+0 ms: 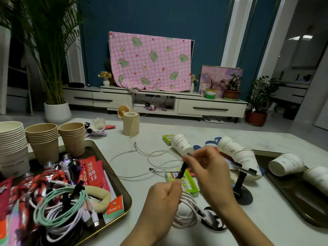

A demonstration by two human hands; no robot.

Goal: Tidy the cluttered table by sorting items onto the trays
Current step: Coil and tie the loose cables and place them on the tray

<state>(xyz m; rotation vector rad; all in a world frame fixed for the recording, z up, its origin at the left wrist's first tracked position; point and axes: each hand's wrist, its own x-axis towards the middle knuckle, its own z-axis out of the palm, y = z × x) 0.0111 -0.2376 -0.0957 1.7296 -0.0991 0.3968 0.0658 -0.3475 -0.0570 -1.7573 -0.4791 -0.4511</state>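
Observation:
My left hand (162, 196) grips a coiled white cable (186, 210) low in the middle of the table. My right hand (207, 167) pinches the upper end of a black strap (182, 172) that rises from the coil. The left tray (122, 189) holds stacked paper cups (42, 139), red snack packets (93, 173), toy figures and bundled cables (60, 208). The right tray (291, 194) holds white cups (285, 166) lying on their sides. A loose white cable (150, 157) sprawls on the table beyond my hands.
A paper roll (131, 125) stands at the table's far side. More white cups (182, 143) lie tipped beside green boxes (188, 181). A black phone stand (242, 185) sits right of my hands. A shuttlecock (99, 124) lies at the back left.

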